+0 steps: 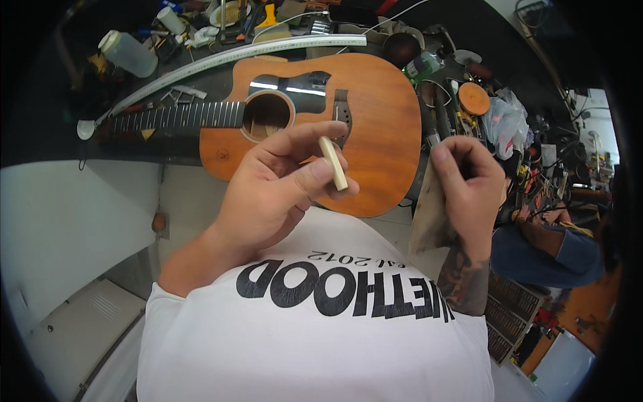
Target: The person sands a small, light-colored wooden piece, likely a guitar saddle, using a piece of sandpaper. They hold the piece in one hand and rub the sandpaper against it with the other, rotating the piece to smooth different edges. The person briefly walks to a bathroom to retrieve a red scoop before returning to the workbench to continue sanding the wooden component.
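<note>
Between the thumb and fingers of my left hand [274, 171] is a guitar saddle [333, 164], a slim cream-coloured bar tilted with its lower end toward me. Behind it an acoustic guitar [382, 120] lies face up on the bench, neck to the left; its dark bridge [342, 110] is partly covered by my fingers. To the right of the guitar's body, my right hand [469, 184] is closed, thumb against curled fingers, and what it may hold is hidden. A flat grey-brown piece [429, 214] shows beside that hand; whether I grip it, I cannot tell.
A long pale ruler-like strip [234, 57] lies behind the guitar. A plastic bottle [127, 53] stands at the far left. Tools, an orange disc [474, 99] and a clear plastic bag [507, 120] crowd the right side. Another person's hand [552, 214] shows at far right.
</note>
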